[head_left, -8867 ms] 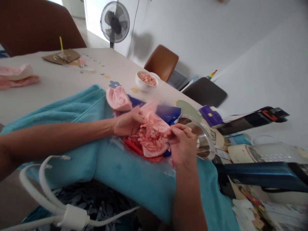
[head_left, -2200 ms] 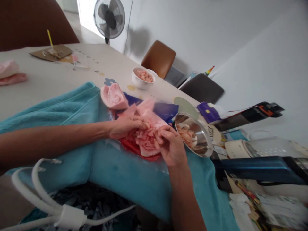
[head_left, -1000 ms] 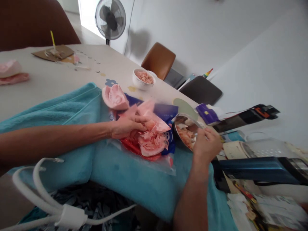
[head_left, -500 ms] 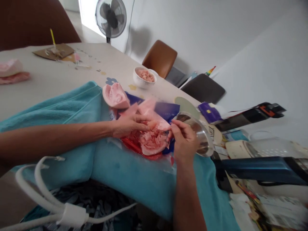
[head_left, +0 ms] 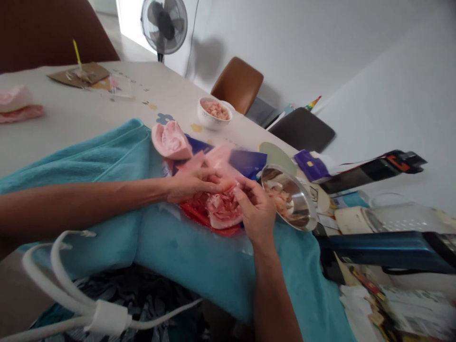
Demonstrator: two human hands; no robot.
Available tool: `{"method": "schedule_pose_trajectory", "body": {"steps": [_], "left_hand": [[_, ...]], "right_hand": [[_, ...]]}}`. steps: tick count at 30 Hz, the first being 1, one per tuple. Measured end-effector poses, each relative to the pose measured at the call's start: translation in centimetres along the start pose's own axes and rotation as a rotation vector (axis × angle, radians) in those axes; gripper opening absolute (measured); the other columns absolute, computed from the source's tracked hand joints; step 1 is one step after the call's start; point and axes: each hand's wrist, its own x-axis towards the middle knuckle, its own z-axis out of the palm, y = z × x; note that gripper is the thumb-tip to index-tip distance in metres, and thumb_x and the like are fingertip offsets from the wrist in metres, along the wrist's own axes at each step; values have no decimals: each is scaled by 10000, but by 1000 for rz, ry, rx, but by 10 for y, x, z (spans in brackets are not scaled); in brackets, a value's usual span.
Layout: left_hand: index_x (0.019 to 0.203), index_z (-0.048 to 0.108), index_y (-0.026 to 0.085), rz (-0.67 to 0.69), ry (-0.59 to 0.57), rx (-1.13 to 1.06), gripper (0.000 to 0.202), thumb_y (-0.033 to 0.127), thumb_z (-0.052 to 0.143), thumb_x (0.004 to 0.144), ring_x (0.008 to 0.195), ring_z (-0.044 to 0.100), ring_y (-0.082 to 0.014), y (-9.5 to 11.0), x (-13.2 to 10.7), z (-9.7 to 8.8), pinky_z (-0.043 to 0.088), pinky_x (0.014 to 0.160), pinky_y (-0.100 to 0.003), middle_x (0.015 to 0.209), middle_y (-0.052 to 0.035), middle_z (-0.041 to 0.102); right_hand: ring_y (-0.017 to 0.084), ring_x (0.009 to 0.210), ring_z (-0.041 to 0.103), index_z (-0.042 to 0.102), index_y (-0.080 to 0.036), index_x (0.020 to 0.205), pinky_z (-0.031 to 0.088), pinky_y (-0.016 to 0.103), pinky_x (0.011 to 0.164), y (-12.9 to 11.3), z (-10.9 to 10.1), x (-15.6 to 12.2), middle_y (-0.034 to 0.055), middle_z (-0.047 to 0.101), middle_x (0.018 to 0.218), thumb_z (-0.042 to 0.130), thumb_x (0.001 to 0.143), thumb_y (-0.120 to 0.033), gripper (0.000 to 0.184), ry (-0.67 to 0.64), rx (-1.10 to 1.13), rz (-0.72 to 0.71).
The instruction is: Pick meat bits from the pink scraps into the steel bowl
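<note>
My left hand is closed in a pinch on a small pink pomelo segment. From the other side my right hand has its thumb and fingers closed at the same segment. Below the fingers lies a heap of torn pink membrane on red and blue plastic packaging. A thick piece of pomelo rind rests beyond my left hand. Just right of my right hand, a tilted steel bowl holds pale pink pulp pieces.
A white bowl of pink pulp stands farther back on the table. A teal towel lies under the work. More rind sits far left. Boxes and papers crowd the right; white cables hang in front.
My right hand has moved left, closer to my left hand, and now meets the segment. More of the steel bowl's contents shows. My left hand has stayed about where it was.
</note>
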Motion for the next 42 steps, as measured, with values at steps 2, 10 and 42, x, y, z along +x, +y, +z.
{"method": "schedule_pose_trajectory", "body": {"steps": [2,10,42], "left_hand": [[1005,686,150,7,-19,15,270,146,776,750,845,672,-112,1,0,0,497,806,-231,910,-28,709],[954,700,142,36,23,54,313,125,816,663,756,654,-105,2,0,2,504,736,-239,830,-10,690],[781,684,122,79,53,258,184,266,790,736,541,540,-63,2,0,-1,387,480,-165,636,12,615]], "right_hand": [[162,802,651,709,-239,1035,534,332,749,-1,0,-1,10,707,906,638,826,-257,221,-4,-16,-14],[159,800,662,673,-249,962,537,323,748,0,9,-4,12,709,926,641,837,-240,130,-29,-37,-58],[128,680,622,671,-215,803,514,272,674,0,12,-1,-25,686,736,704,750,-271,83,-50,166,128]]}}
